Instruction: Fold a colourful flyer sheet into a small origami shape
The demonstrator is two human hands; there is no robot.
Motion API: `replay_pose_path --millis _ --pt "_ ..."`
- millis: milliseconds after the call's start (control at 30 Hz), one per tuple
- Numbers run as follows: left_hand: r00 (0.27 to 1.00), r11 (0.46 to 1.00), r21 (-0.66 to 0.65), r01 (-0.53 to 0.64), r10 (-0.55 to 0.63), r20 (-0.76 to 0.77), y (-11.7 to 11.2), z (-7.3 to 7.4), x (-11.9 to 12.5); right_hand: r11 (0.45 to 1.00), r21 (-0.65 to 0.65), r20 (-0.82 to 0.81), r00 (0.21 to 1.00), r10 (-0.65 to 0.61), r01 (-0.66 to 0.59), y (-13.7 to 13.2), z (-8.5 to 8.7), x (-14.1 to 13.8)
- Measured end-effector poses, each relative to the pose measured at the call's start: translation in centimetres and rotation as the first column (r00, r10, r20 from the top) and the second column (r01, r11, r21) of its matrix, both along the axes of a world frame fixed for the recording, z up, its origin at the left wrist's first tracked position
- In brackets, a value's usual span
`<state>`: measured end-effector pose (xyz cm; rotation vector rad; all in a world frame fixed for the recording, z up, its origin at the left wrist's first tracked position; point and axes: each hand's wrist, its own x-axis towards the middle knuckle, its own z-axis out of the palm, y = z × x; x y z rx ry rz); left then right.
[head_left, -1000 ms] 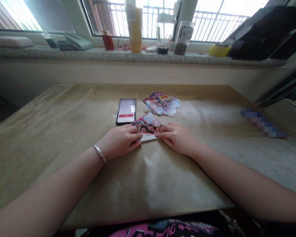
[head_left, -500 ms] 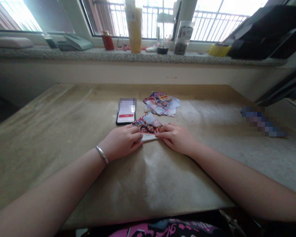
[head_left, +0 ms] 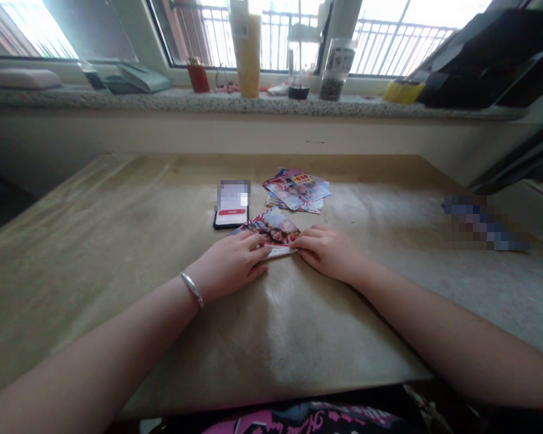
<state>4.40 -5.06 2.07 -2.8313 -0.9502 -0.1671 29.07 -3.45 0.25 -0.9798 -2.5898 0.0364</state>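
Note:
A colourful printed flyer (head_left: 278, 232) lies on the table in front of me, showing a photo of people. Its near edge is folded up into a white strip. My left hand (head_left: 230, 262), with a silver bangle at the wrist, rests on the flyer's left part, fingers stretched across the fold and thumb apart on the near side. At the right corner, my right hand (head_left: 326, 250) pinches the folded edge between thumb and fingers. Both hands cover parts of the flyer. Just beyond it is a loose pile of similar flyers (head_left: 298, 190).
A phone (head_left: 232, 214) with a lit screen lies just beyond my left hand. Far right on the table (head_left: 185, 355) is a blurred bluish flat item (head_left: 479, 224). The stone windowsill (head_left: 154, 101) carries a red bottle (head_left: 198, 75), a tall yellow container (head_left: 248, 60) and jars.
My left hand has slid slightly right along the fold, its thumb now lower and away from the flyer's edge. The flyer has shifted a little right; my right hand has barely moved.

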Motion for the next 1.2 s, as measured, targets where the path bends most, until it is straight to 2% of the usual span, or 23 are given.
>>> replay_pose_path --millis 300,700,833,1200 --pt "0.999 0.999 -0.040 -0.028 0.027 -0.031 -0.3 0.1 0.5 1.000 -0.018 -0.054 0.998 0.019 -0.020 0.3 -0.4 0.3" --pt "0.999 0.998 -0.052 -0.025 0.027 0.037 -0.4 -0.3 0.7 0.993 -0.106 -0.173 0.984 0.040 -0.060 1.0 -0.7 0.9" --pt "0.999 0.999 -0.049 0.012 -0.009 0.043 -0.3 -0.4 0.7 0.991 -0.114 -0.138 0.989 0.050 -0.065 1.0 -0.4 1.1" --pt "1.000 0.993 -0.114 -0.009 0.010 0.009 -0.6 0.3 1.1 0.996 -0.076 -0.044 0.998 0.046 -0.050 0.5 0.0 0.8"
